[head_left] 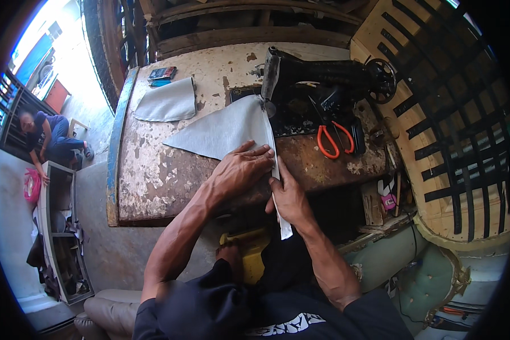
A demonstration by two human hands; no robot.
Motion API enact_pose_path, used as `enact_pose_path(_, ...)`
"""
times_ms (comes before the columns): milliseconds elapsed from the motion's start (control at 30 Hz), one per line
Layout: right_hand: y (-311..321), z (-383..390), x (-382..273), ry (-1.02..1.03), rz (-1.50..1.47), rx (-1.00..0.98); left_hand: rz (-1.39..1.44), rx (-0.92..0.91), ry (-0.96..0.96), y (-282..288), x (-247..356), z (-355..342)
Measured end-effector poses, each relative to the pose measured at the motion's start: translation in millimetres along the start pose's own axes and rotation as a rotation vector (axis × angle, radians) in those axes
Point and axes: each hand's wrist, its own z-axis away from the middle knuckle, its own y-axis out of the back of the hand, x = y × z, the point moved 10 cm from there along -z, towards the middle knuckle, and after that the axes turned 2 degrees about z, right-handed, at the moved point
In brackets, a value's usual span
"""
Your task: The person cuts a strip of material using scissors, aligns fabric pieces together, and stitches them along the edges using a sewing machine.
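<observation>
A light grey, pointed piece of fabric (215, 130) lies on the worn table, its right edge under the needle end of a black sewing machine (317, 71). My left hand (242, 170) rests flat on the fabric near that edge, fingers stretched out. A narrow pale fabric strip (284, 228) runs along the edge and hangs past the table front. My right hand (289, 198) pinches this strip between thumb and fingers, just right of my left hand. The part of the fabric beneath my left hand is hidden.
Orange-handled scissors (330, 144) lie right of the fabric. A second grey fabric piece (167, 102) and a small box (162, 73) lie at the back left. A wooden frame with black webbing (436, 113) stands at right. Far left, another person (51, 133) crouches beside a cabinet (55, 204).
</observation>
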Motion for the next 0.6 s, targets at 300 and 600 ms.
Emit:
enact_pose_path(300,-2,10,-8,0.025,0.099,0.032,0.112,-0.121,0.085,5,3,1)
enact_pose_path(600,-2,9,-15,0.071,0.228,-0.024,0.142,-0.172,0.118,2,0,2)
